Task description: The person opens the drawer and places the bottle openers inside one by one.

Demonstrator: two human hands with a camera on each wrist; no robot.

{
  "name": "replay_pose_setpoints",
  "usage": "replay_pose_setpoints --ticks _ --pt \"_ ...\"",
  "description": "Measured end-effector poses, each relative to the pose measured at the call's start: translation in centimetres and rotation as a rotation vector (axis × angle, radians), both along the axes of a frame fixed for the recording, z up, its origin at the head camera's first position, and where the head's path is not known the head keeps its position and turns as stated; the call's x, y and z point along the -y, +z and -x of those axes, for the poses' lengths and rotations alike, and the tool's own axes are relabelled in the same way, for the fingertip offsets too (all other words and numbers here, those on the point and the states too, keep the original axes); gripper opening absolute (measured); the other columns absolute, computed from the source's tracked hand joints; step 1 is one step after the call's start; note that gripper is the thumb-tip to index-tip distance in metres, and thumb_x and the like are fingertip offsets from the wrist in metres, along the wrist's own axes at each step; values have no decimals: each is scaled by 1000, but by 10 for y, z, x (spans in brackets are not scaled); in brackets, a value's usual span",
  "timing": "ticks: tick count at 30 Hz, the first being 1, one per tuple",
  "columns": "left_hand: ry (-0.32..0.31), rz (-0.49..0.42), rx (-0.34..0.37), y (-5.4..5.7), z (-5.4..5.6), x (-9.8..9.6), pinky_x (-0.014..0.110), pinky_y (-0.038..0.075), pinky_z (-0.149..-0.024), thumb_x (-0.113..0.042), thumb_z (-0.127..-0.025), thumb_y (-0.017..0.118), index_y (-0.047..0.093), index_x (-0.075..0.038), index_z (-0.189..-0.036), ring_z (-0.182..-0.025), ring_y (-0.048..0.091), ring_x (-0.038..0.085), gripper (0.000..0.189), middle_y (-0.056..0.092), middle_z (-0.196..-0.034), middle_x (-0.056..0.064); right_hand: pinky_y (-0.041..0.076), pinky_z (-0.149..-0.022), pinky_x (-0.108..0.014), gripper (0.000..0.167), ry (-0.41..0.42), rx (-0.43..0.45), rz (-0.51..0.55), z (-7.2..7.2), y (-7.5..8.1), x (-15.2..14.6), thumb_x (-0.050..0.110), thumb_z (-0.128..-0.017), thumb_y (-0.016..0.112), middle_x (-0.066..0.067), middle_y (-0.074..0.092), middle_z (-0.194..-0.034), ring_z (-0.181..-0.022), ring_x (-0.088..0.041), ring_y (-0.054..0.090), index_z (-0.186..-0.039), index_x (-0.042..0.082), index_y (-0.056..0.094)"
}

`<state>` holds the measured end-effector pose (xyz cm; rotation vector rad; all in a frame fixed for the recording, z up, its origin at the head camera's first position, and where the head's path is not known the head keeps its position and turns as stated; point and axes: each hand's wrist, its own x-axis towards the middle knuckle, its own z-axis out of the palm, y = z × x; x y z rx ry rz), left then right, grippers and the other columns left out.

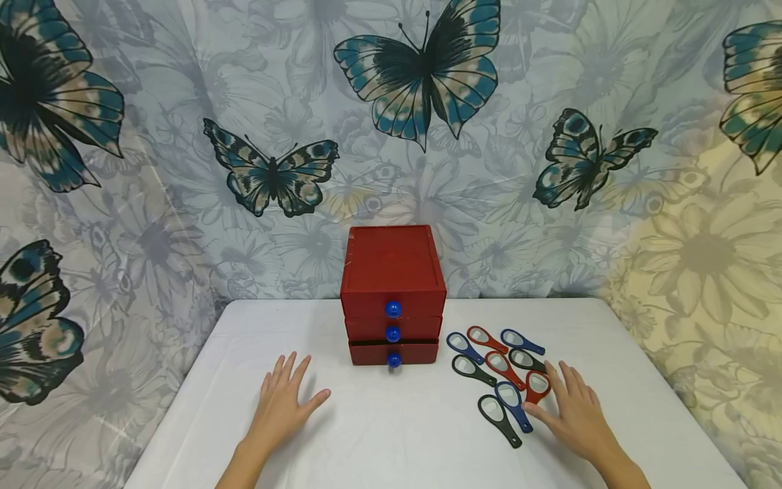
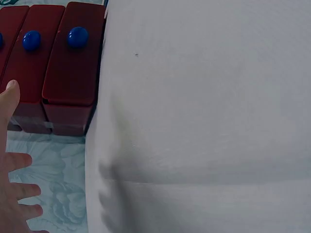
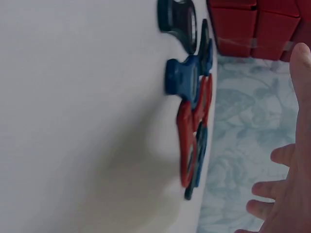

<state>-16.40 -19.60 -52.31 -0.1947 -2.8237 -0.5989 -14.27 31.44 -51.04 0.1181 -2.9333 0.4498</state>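
In the head view my left hand (image 1: pixel 281 406) is held over the left of the table with fingers spread, holding nothing. To its right stands a red drawer box (image 1: pixel 394 261) with three drawers and blue knobs; the bottom drawer (image 1: pixel 365 354) sits slightly out of line, a dark gap above it. My right hand (image 1: pixel 577 414), fingers spread, is at the right edge of a group of small magnifying glasses. Its thumb overlaps a blue magnifying glass (image 1: pixel 515 406) and its fingers are close to a red magnifying glass (image 1: pixel 537 386). Several more, such as a black magnifying glass (image 1: pixel 501 422), lie around.
A white-covered table (image 1: pixel 366 435) carries everything. The drawer box stands at its back edge, near a wall cloth (image 1: pixel 391 183) printed with flowers and butterflies. In the right wrist view, magnifying glasses (image 3: pixel 184 141) lie along the table between the hand and the box.
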Motion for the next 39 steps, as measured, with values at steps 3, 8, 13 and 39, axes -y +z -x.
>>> replay_pose_setpoints --ticks 3,8,13,39 --pt "-7 -62 35 3 3 -1 69 23 -110 -61 -85 63 44 -13 -146 -144 26 44 80 37 -153 22 25 -98 -75 94 30 4 22 6 6 5 56 -83 68 -38 29 -146 -132 -57 27 -148 -1 31" --pt "-16 -124 35 9 7 -3 68 25 -110 -57 -86 64 44 -12 -146 -144 27 44 78 37 -153 22 24 -100 -76 94 86 27 41 16 17 15 55 -84 68 -37 26 -148 -133 -57 26 -148 -2 31" --pt "-40 -205 43 14 13 -5 68 25 -110 -52 -88 65 42 -13 -147 -144 27 43 75 37 -154 21 26 -100 -76 94 126 -3 81 26 30 27 52 -84 69 -37 26 -149 -132 -58 29 -150 -2 29" --pt "-108 -578 22 66 49 -20 56 28 -116 -36 -92 65 44 -8 -145 -143 36 35 63 44 -151 15 37 -98 -72 74 285 71 428 60 78 79 34 -96 60 -29 25 -154 -136 -52 32 -153 3 24"
